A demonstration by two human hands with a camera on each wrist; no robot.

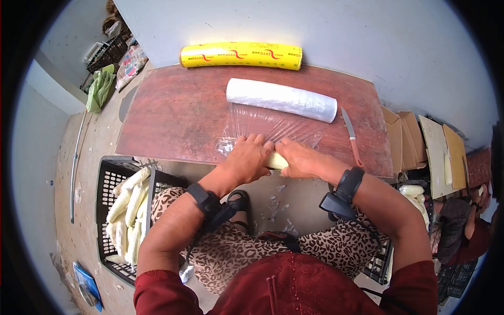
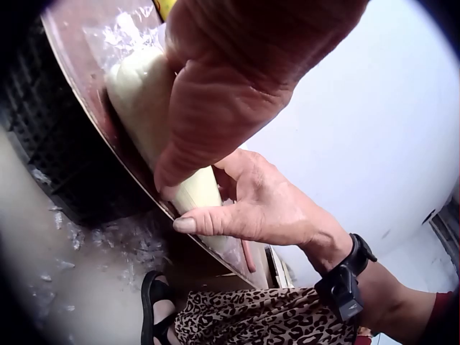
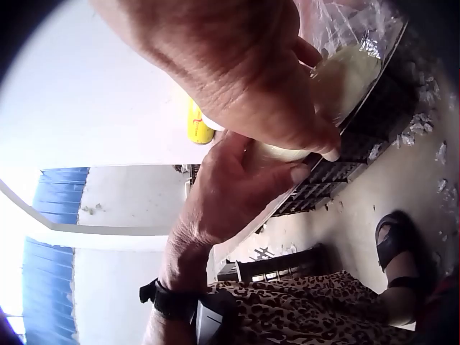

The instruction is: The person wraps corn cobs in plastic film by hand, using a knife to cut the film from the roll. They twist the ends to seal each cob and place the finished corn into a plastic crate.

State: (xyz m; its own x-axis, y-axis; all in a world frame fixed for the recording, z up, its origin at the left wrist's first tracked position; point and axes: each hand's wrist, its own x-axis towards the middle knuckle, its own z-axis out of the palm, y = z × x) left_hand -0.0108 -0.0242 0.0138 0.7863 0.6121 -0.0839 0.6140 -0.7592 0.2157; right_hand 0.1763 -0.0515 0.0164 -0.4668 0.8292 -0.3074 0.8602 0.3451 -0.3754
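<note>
Both hands' grips are closed round a pale cream, elongated vegetable (image 1: 276, 161) at the reddish-brown desk's (image 1: 168, 115) near edge, left hand (image 1: 247, 160) beside right hand (image 1: 303, 159). Clear crinkled film (image 1: 262, 122) stretches from there to a white cylindrical roll (image 1: 282, 100) beyond.

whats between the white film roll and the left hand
In the head view, creased clear film stretches over the tabletop between the white film roll and the left hand.

Odds and ends around me
To my left I have a green bag (image 1: 101, 90), a long pole (image 1: 77, 157) and a blue packet (image 1: 87, 286); to my right, brown cardboard (image 1: 408, 137).
</note>
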